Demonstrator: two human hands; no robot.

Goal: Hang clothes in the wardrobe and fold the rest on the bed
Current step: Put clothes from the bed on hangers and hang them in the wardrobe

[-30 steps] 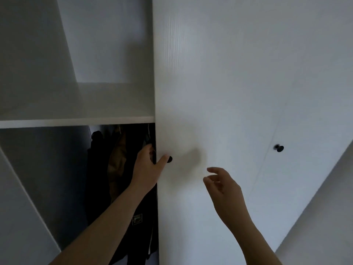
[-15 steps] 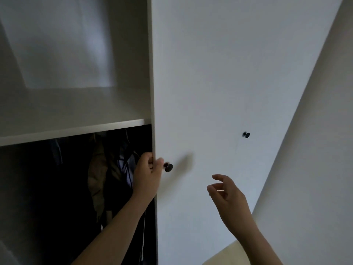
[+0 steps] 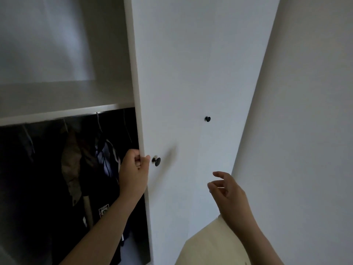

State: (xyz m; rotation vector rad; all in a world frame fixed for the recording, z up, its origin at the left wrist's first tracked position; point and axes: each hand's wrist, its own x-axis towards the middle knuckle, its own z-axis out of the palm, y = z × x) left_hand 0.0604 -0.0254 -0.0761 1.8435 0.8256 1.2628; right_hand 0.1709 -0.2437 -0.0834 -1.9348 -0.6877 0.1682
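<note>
At the wardrobe (image 3: 66, 96) opening, our left hand (image 3: 134, 173) grips the door (image 3: 191, 73) edge, knob (image 3: 157, 161) at its 3 o'clock; right hand (image 3: 229, 192) loose, empty. Clothes (image 3: 99, 159) hang at 9 o'clock, soft, we judge. Door rigid, likely swings light: hold edge or knob.

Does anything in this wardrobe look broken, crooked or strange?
Nothing stands out. The clothes hang under the shelf, and the door looks whole, its knob in place. The left hand grips the door's edge, beside the knob.
</note>
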